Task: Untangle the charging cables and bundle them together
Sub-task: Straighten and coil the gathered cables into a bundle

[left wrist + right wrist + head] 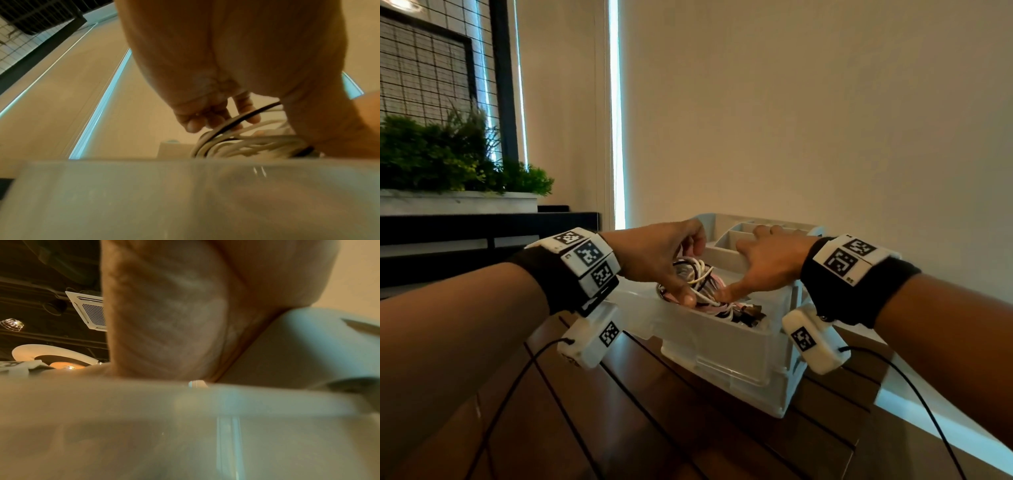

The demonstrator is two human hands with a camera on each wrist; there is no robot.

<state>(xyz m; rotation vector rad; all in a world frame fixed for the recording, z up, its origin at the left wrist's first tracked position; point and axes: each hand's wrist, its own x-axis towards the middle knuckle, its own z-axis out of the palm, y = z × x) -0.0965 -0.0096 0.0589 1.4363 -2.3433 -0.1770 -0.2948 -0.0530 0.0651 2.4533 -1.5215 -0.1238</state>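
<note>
1. Cable tangle [697, 279]: white, black and pink leads knotted together, sitting in the open translucent storage box [726, 346], upper loops above rim level.
2. Left hand [661, 255] is over the tangle from the left, fingers curled around the top loops, thumb down on the near side. The left wrist view confirms it: fingertips [192, 125] hooked through white and black strands [236, 142].
3. Right hand [768, 260] comes in from the right. Thumb touches the tangle's right edge; the other fingers lie spread and fairly straight across the grey divider tray [726, 240] at the back of the box. Not gripping any cable.
4. Right wrist view is mostly palm [174, 321] and blurred box wall, no cable visible there.
5. Box sits on a dark wooden table [688, 428], near its right edge.
6. Both wrists carry marker-covered camera bands, thin black wires trailing down across the table.
7. Planter with green foliage [448, 161] far left, well apart.
</note>
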